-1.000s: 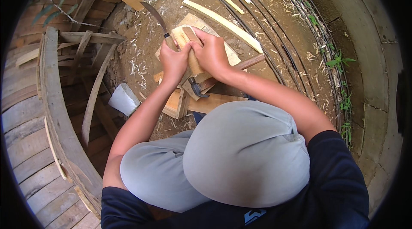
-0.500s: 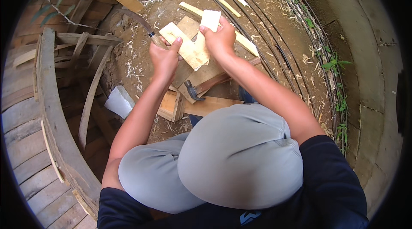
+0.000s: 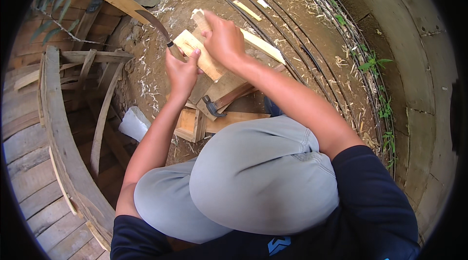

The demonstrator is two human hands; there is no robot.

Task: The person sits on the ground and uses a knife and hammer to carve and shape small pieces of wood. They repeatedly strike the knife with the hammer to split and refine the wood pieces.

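Observation:
My left hand [image 3: 181, 70] is closed around the wooden handle of a curved knife [image 3: 156, 25] and also grips a flat wood block [image 3: 208, 64] under its thumb. The knife's blade points up and away to the left. Just right of it, my right hand [image 3: 225, 40] is closed on a second wood piece [image 3: 199, 19], whose pale end sticks out past the fingers. My right hand hides most of that piece. Nearer my knees, a claw hammer [image 3: 211, 106] lies across boards on the ground.
A wooden box-like frame [image 3: 189, 126] sits before my knees. Long dark rods [image 3: 292, 40] and a pale wood strip [image 3: 263, 45] lie to the right. At left stand a curved timber frame [image 3: 61, 109] and a whitish block [image 3: 135, 123]. Wood shavings litter the dirt; a wall [image 3: 419, 74] rises at right.
My right hand has moved left and turned over, tilting its wood piece from a broad face to a narrow one. My left hand keeps the knife and block, shifted slightly left.

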